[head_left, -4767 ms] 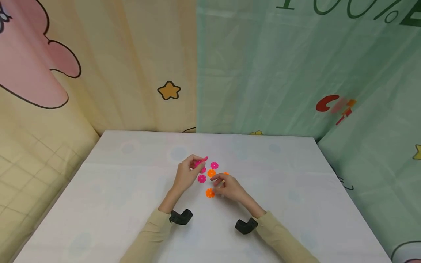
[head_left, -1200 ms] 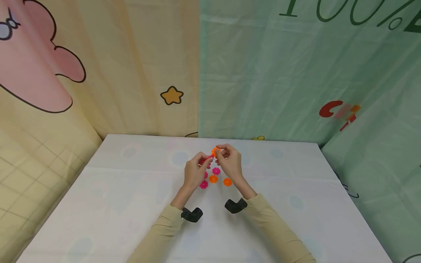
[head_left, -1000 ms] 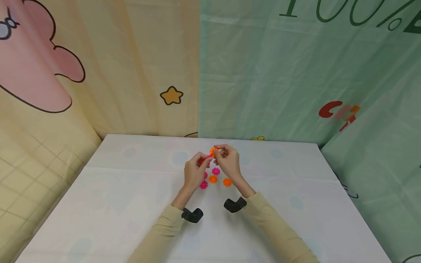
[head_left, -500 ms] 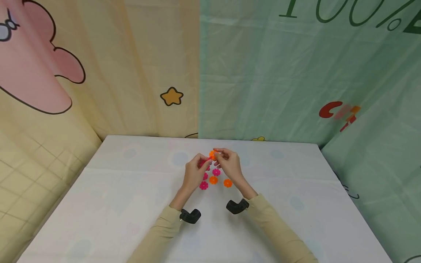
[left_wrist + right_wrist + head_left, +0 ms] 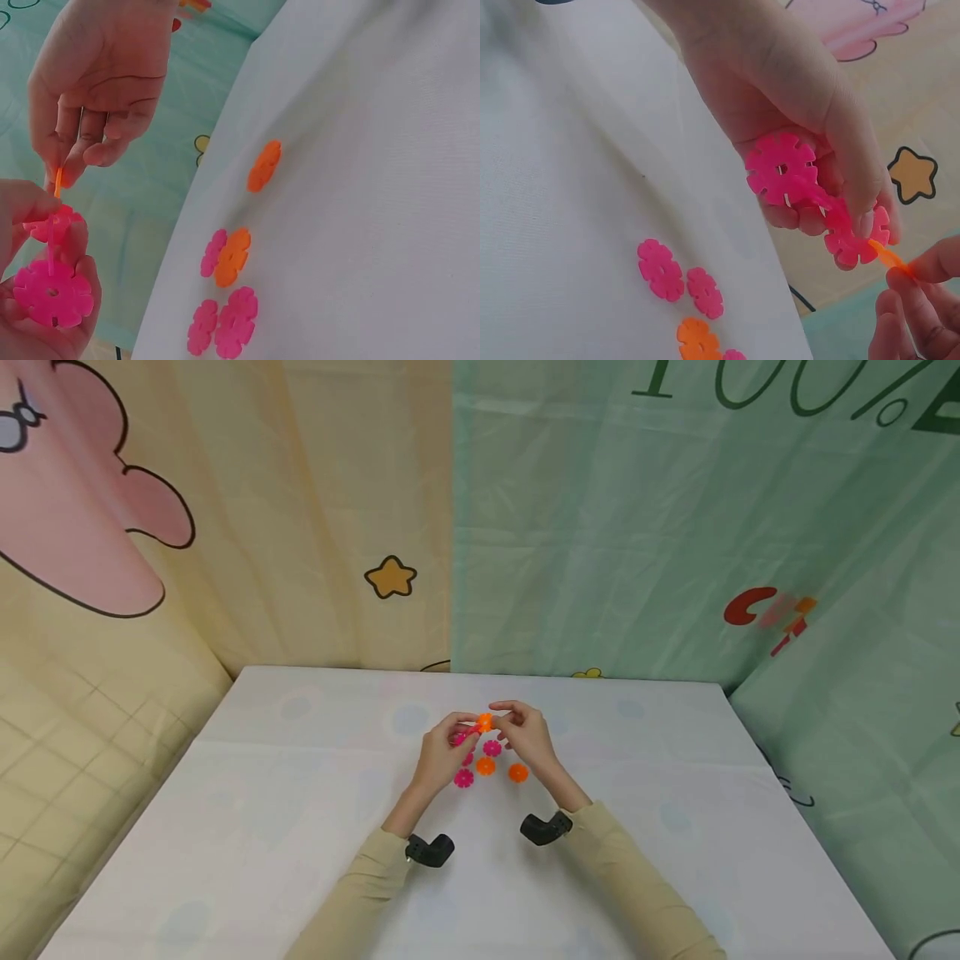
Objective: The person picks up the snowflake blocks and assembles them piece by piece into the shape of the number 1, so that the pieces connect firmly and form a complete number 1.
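Note:
My left hand [image 5: 437, 762] holds a small chain of joined pink notched flower-shaped discs [image 5: 778, 169], its thumb pressing on the end one. From the other side, my right hand [image 5: 528, 739] pinches an orange notched disc [image 5: 891, 260] between thumb and finger. That orange disc stands edge-on to the end pink disc [image 5: 856, 238] and touches its rim; how deep it sits in a notch I cannot tell. Both hands are raised above the white table. In the left wrist view, the held orange disc [image 5: 59, 182] is seen as a thin edge.
Loose discs lie on the white table [image 5: 300, 827] below the hands: two orange ones [image 5: 485, 766], the other orange disc [image 5: 518, 772] farther right, and several pink discs [image 5: 463, 778]. Patterned curtains [image 5: 600, 527] hang behind the table and at its sides.
Earlier, my right hand was by an orange disc near the table's middle; now it holds an orange disc against the pink chain. Over the last second, that disc has dropped slightly towards my left hand.

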A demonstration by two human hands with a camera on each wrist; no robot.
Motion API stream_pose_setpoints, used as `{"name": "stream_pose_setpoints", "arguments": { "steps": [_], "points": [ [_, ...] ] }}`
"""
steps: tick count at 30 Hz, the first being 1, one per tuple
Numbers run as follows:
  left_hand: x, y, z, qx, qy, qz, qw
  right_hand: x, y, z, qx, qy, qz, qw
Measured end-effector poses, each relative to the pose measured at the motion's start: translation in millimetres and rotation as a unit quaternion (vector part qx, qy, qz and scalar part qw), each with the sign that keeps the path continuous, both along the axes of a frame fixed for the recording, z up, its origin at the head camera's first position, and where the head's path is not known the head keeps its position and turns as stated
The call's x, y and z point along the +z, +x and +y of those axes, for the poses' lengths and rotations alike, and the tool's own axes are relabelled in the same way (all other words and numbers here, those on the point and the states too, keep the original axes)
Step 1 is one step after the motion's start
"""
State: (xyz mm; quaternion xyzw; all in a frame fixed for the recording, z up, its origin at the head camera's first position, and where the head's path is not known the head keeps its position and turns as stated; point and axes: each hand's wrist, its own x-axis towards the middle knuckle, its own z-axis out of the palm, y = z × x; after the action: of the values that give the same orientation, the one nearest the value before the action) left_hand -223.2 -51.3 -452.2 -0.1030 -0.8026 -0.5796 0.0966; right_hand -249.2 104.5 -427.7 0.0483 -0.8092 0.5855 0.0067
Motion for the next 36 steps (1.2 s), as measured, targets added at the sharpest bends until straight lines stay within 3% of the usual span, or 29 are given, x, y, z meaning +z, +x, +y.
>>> {"name": "stream_pose_setpoints", "arguments": {
  "steps": [13,23,31,36],
  "points": [
    [-3.0,4.5,3,0.027,-0.024,-0.008,0.9993,0.3,5.4,8,0.017,0.031,0.027,0.999],
    [-5.1,4.9,-5,0.044,-0.041,-0.021,0.9979,-15.3,4.1,26,0.002,0.108,0.051,0.993],
    [-4.0,1.2,-7,0.049,-0.025,-0.021,0.9983,-26.2,0.6,37,0.007,0.147,0.038,0.988],
    [-6.3,-0.3,-7,0.049,-0.028,-0.028,0.998,-33.8,0.3,43,0.027,0.17,0.006,0.985]
  ]
}}
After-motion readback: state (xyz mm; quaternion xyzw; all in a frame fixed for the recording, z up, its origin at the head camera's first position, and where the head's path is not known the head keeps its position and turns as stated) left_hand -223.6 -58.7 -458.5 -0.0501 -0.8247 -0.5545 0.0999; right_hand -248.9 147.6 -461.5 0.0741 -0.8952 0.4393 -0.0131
